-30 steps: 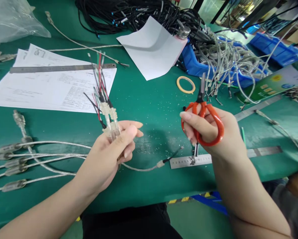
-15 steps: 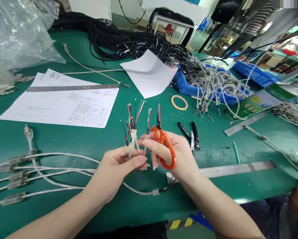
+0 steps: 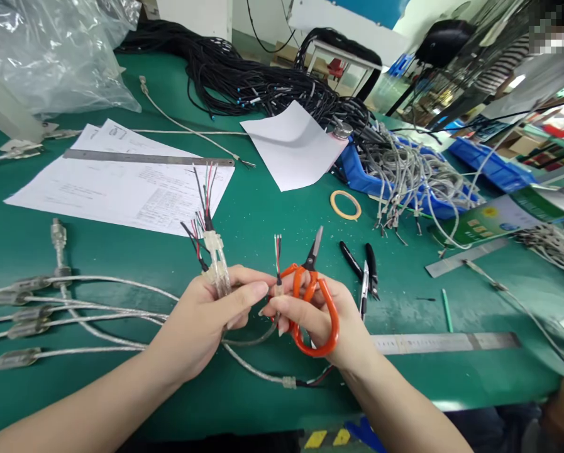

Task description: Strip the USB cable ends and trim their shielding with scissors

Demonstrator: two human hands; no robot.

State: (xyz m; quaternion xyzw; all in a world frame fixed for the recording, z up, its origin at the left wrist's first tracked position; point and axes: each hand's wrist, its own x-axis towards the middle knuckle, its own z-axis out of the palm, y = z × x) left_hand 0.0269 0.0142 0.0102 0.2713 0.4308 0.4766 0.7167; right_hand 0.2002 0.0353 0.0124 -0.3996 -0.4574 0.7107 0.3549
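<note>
Several clear-sheathed cables (image 3: pixel 221 269) stand bunched in my left hand (image 3: pixel 215 308), which is closed round them; their stripped ends fan out in thin black, red and white wires. My right hand (image 3: pixel 326 314) is closed on orange-handled scissors (image 3: pixel 331 318), blades pointing up and away. Between its thumb and fingertips it also pinches one cable end (image 3: pixel 278 289), whose fine wires stick upward. My left fingertips are close to that end; whether they touch it I cannot tell. Another cable end (image 3: pixel 288 382) lies on the table below my hands.
Papers (image 3: pixel 97 189) under a steel ruler (image 3: pixel 144 157) lie at left, a plastic bag (image 3: pixel 65 56) behind. Black cables (image 3: pixel 263 82) spread along the back. A blue tray (image 3: pixel 361 173) holds grey cables. Tape (image 3: pixel 346 206), nippers (image 3: pixel 372 270) and another ruler (image 3: pixel 442 343) lie right.
My left hand has moved left with the bunch, away from the single cable end in my right hand. The scissors have tilted to the right. The whole view has shifted slightly.
</note>
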